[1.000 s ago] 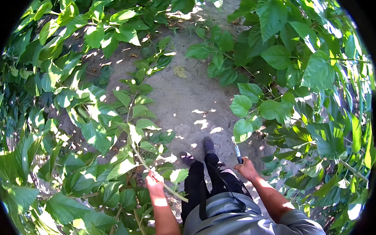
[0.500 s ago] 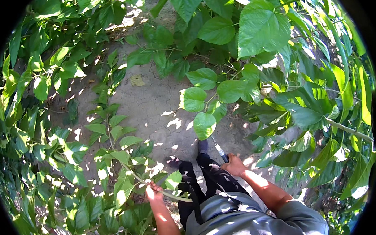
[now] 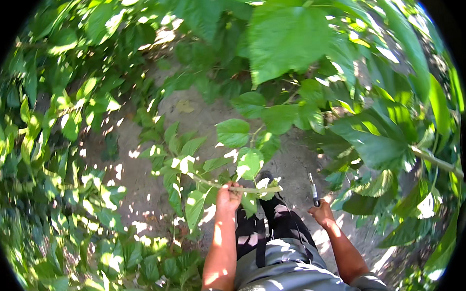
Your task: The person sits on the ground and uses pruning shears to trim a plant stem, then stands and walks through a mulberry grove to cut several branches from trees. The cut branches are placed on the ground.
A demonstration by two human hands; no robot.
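Observation:
My left hand [image 3: 228, 196] grips a thin pale-green cut branch [image 3: 245, 188] that lies nearly level in front of my legs, its leafy end [image 3: 179, 166] trailing to the left and its cut end pointing right. My right hand [image 3: 322, 214] holds a small dark-handled cutting tool [image 3: 313, 189] with its tip pointing up, a short way right of the branch's cut end. Below the hands are my dark trousers and one dark shoe [image 3: 268, 178].
Bare sandy ground [image 3: 140, 170] with sun patches lies ahead. Dense broad-leaved bushes crowd in on the left [image 3: 41, 169] and right [image 3: 378, 144], and big leaves [image 3: 285, 39] hang close overhead. A thick stem [image 3: 435, 160] runs at the right.
The view has moved in under the leaves. My left hand has lifted the branch up and rightward to a level position. My right hand with the tool has shifted right and lower.

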